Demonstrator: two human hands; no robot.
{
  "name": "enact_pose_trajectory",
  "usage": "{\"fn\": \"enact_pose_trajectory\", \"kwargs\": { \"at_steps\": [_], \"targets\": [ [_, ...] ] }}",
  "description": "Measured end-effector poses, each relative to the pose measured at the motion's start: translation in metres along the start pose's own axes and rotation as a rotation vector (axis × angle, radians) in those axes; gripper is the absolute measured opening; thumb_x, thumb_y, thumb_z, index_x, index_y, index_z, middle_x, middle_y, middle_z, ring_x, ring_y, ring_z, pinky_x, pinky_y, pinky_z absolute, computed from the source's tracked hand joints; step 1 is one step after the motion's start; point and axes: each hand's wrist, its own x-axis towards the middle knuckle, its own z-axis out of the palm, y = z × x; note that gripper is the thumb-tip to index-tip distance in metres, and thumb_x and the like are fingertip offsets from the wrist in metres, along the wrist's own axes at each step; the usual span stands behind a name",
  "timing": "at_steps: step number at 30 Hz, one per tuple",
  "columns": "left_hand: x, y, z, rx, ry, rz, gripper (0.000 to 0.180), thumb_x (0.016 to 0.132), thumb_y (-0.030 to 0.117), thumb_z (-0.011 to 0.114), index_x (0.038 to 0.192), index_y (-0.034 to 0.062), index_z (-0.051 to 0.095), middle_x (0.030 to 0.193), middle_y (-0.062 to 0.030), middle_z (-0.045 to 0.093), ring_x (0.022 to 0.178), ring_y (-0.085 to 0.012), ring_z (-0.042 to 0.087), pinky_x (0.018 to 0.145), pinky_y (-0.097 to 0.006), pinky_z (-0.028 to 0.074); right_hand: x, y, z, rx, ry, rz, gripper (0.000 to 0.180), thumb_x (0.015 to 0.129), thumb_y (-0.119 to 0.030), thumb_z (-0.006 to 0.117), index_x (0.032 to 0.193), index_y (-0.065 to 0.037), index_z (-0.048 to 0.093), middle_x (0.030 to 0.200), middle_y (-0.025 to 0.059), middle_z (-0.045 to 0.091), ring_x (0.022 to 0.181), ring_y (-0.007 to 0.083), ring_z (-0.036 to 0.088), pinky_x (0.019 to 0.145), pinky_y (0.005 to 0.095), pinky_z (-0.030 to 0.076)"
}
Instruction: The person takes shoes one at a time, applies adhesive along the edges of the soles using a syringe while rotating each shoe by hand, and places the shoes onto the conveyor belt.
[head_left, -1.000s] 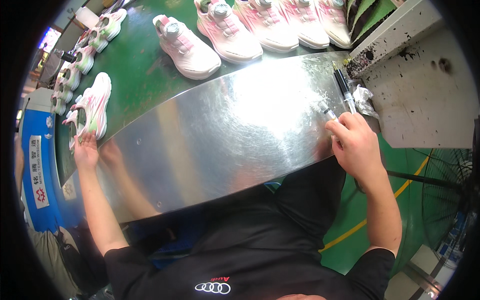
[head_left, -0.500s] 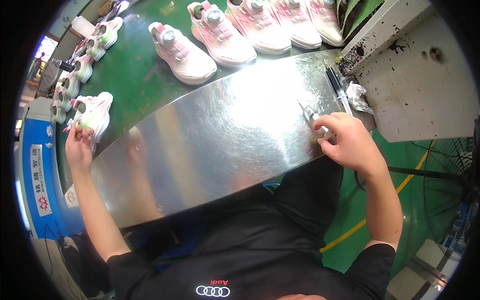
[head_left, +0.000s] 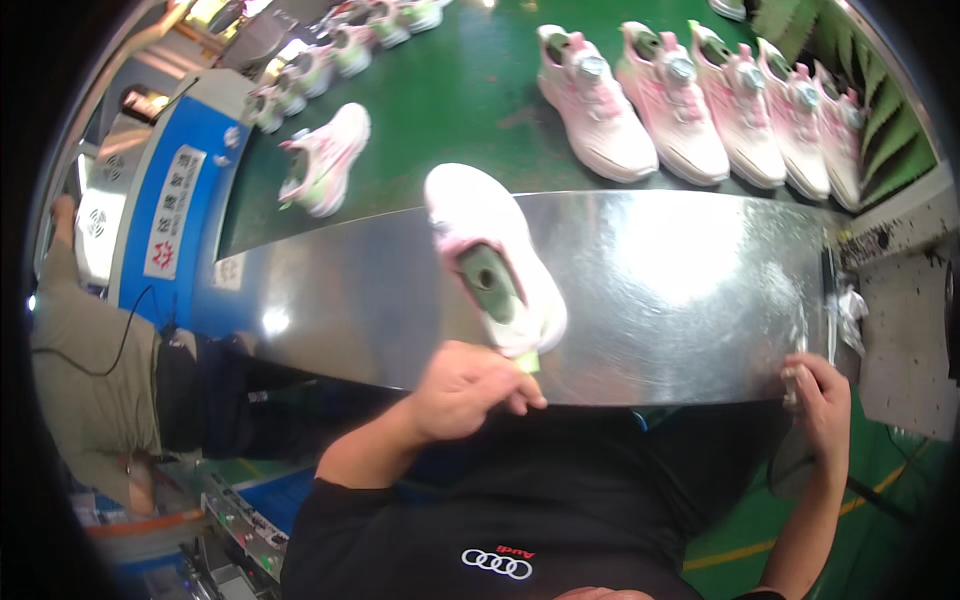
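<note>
My left hand (head_left: 465, 390) pinches a white and pink sneaker (head_left: 530, 270) at the tab on its heel. The shoe is raised over the metal work surface (head_left: 690, 290), its toe pointing away from me and its green-lined opening showing. At the right, near the front edge of that surface, my right hand (head_left: 825, 405) has its thumb and fingers closed on a slim whitish tool (head_left: 793, 385). It looks like a small syringe, though much of it is hidden. Another pink and white sneaker (head_left: 330, 160) stands on the green table beyond, at the left.
Several matching sneakers (head_left: 600, 110) stand in a row at the back right. More shoes (head_left: 350, 50) line the far left. A black pen (head_left: 828, 275) and a crumpled white tissue (head_left: 852, 310) lie beside a metal panel (head_left: 905, 330). Another person (head_left: 95, 360) is at the left.
My left hand has come from a shoe at the far left to in front of me, now holding a sneaker. The view has turned left. My right hand stays by the slim tool.
</note>
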Motion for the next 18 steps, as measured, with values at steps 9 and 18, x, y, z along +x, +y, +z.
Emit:
{"fn": "enact_pose_trajectory", "kwargs": {
  "at_steps": [9,18],
  "targets": [
    [0.037,-0.087,-0.149,-0.332,0.483,0.035,0.03,0.09,0.014,0.049,0.115,-0.0038,0.047,0.092,-0.006,0.056,0.082,-0.0152,0.056,0.077,-0.028,0.048,-0.052,-0.018,0.008,0.316,-0.129,-0.084,0.067,0.061,-0.011,0.08,0.119,-0.003,0.047,0.104,0.0089,0.059,0.08,0.013,0.059,0.071,0.0259,0.05],
    [0.094,-0.132,-0.221,0.122,0.259,-0.12,0.04,0.094,0.029,0.042,0.119,-0.001,0.05,0.108,-0.0098,0.059,0.097,-0.018,0.058,0.085,-0.029,0.046,-0.051,-0.033,0.021,0.049,-0.163,-0.309,0.053,0.071,-0.019,0.077,0.115,-0.008,0.052,0.082,0.0,0.055,0.066,0.0059,0.047,0.06,0.0226,0.043]
  ]
}}
